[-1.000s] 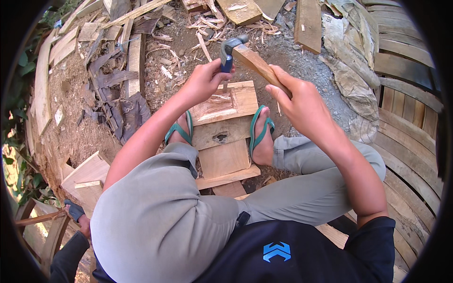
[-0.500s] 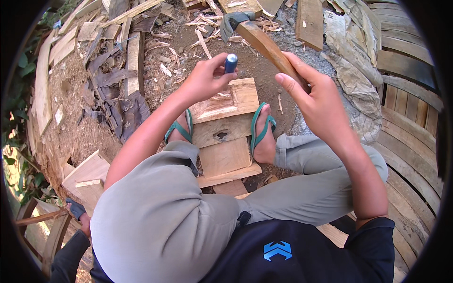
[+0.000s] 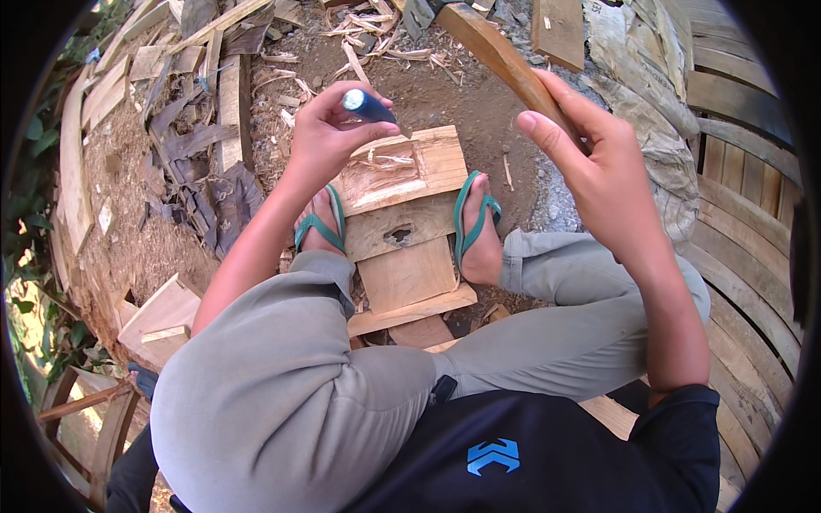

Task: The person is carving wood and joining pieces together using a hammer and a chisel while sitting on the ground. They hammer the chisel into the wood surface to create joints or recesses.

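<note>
My left hand point(image 3: 323, 132) is closed around the blue handle of a chisel point(image 3: 371, 106). The chisel leans, its pale butt end toward the upper left and a short bit of blade showing at the lower right. Below it lies a wooden block point(image 3: 443, 162) with a shallow rectangular recess, wood chips and a curl of shaving in it. Raised at the right, my right hand point(image 3: 599, 158) grips a hammer point(image 3: 492, 47) by its wooden handle. The hammer's metal head is partly cut off at the top edge, apart from the chisel.
Between my sandalled feet point(image 3: 479, 227), more boards point(image 3: 406, 274) lie under and before the block. Shavings point(image 3: 376, 38) litter the ground ahead. Dark torn bark point(image 3: 192, 141) and planks are at left, a crumpled sack point(image 3: 637, 94) and stacked slats point(image 3: 744, 248) at right. Another person's dark sleeve point(image 3: 132, 479) shows lower left.
My left hand has shifted left with the chisel, which now tilts more and shows its blade. The hammer sits higher in the picture and its head is partly out of view.
</note>
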Demonstrator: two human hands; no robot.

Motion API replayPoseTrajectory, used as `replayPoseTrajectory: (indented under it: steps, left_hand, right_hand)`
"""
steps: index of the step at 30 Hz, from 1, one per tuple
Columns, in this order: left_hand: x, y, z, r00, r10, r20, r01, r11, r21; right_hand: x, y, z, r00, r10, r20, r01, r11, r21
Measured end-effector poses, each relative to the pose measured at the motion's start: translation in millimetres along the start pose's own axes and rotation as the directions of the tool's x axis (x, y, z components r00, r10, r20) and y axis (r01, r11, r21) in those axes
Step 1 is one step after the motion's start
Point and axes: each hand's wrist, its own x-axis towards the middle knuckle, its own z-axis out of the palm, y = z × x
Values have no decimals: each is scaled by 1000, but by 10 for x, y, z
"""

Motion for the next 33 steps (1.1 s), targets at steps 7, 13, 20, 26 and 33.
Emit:
replayPoseTrajectory:
  steps: [7, 13, 20, 26, 33]
  left_hand:
    - [-105, -159, 146, 996, -89, -20, 91, 986, 137]
    - [-176, -212, 228, 996, -80, -26, 84, 936, 342]
    - [-222, -222, 269, 970, 230, 78, -235, 814, 531]
    - [-190, -183, 273, 953, 282, 112, -298, 799, 523]
    - [-78, -141, 283, 958, 231, 168, -286, 795, 536]
  right_hand:
    - [-16, -54, -27, 1000, 24, 12, -24, 999, 30]
    - [-50, 24, -2, 1000, -20, 9, 20, 999, 40]
    - [-93, -18, -12, 998, 33, 60, -34, 999, 28]
    - [-108, -57, -31, 995, 37, 88, -43, 997, 62]
    - [-191, -139, -59, 996, 34, 88, -37, 999, 37]
